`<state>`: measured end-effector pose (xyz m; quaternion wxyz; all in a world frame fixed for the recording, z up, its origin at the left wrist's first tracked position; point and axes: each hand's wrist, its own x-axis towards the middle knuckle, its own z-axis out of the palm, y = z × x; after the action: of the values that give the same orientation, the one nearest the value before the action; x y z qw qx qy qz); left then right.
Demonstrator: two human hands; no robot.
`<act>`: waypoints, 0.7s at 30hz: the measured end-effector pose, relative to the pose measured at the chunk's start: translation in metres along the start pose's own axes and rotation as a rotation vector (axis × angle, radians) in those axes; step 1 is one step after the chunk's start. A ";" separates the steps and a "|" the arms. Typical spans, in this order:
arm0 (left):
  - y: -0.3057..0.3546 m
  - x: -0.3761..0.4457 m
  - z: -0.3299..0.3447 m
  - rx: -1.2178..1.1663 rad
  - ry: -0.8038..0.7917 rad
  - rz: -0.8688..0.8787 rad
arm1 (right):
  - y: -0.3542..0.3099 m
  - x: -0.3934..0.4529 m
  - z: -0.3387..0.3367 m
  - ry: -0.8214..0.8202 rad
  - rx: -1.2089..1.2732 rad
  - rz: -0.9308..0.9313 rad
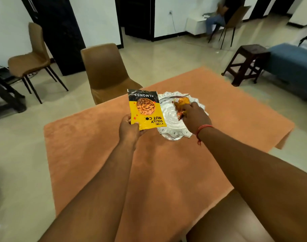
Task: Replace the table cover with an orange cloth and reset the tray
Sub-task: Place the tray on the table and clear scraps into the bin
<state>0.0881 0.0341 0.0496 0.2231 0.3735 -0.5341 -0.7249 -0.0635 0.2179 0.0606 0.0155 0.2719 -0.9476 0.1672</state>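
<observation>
An orange cloth [90, 147] covers the table. A silver embossed tray [173, 133] sits on it near the far middle. My left hand [129, 129] holds a yellow and black almonds packet [145, 110] by its lower corner, upside down, just left of the tray and overlapping its left rim. My right hand [195, 116] reaches over the tray, fingers closed on a yellow-orange object [183, 102] that rests on or just above the tray. Something small and red shows under that hand; I cannot tell what it is.
A brown chair [105, 70] stands at the table's far side, another [30, 58] at the left wall, and a chair back [233, 222] is close at bottom right. A dark wooden stool [247, 63] and a blue bench [294, 65] stand right. A person sits far back.
</observation>
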 end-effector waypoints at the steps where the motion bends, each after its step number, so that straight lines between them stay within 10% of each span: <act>1: -0.004 0.000 0.013 0.008 -0.004 -0.004 | 0.012 0.005 0.002 -0.029 -0.014 0.005; 12: -0.038 0.022 0.077 0.201 0.000 -0.094 | 0.055 0.035 0.034 -0.126 -0.016 0.018; 21: -0.039 0.016 0.060 1.102 -0.192 0.194 | 0.046 0.024 0.040 -0.216 -0.117 -0.016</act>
<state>0.0343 0.0719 0.0169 0.0109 0.3164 -0.8832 -0.3460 -0.1053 0.2300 0.0114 -0.0696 0.2944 -0.9496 0.0814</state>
